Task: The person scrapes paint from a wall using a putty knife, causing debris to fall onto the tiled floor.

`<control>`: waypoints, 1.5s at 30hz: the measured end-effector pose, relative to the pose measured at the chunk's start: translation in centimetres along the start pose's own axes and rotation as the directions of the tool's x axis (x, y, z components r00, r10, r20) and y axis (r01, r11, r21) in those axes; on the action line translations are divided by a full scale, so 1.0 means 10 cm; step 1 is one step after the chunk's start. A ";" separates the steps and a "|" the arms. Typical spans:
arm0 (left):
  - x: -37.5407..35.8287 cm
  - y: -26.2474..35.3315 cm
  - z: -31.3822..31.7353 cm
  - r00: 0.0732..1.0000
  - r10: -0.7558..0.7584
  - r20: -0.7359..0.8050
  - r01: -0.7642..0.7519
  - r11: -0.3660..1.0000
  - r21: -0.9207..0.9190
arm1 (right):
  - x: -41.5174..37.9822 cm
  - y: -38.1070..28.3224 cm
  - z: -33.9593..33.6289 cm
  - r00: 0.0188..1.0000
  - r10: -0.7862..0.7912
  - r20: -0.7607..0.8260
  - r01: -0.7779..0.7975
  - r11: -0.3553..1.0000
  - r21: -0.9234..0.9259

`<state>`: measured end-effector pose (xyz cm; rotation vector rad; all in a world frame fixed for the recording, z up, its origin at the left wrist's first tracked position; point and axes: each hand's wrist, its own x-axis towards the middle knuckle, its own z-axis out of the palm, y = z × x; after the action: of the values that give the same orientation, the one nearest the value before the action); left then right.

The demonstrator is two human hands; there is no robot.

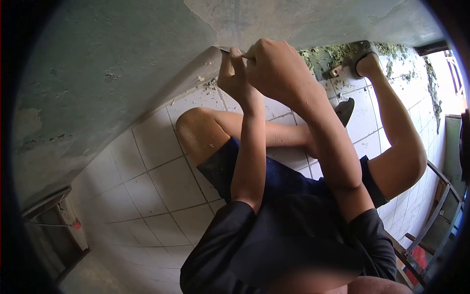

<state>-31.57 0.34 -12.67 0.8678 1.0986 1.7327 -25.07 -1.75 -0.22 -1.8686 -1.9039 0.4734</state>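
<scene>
Both hands meet at the foot of the wall, where the peeling paint edge runs along the seam with the tiled floor. The left hand is curled narrow with its fingertips on that edge; the right hand is a closed fist just beside it, gripping something thin I cannot make out. The paint edge runs leftward from the hands, and the left hand is nearer.

White floor tiles adjoin a grey-green wall with peeling paint. Green debris lies on the tiles. A metal frame stands at the right edge.
</scene>
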 end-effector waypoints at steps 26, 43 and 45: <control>0.05 0.07 -0.09 0.994 -0.030 -0.104 0.034 0.999 0.034 | 0.13 0.00 0.22 0.997 -0.042 0.067 0.047 0.997 -0.063; 0.10 -0.04 -0.12 0.996 0.035 -0.076 -0.029 0.997 0.078 | 0.11 0.08 0.17 0.999 -0.037 0.017 0.036 0.999 0.019; 0.09 -0.06 -0.09 0.992 0.079 -0.095 -0.069 0.993 0.100 | 0.16 0.13 0.13 0.992 -0.091 0.087 0.091 0.996 0.003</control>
<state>-32.53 1.06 -13.49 0.8998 1.2379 1.8126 -24.68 -0.07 -1.89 -1.7791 -2.0365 0.5329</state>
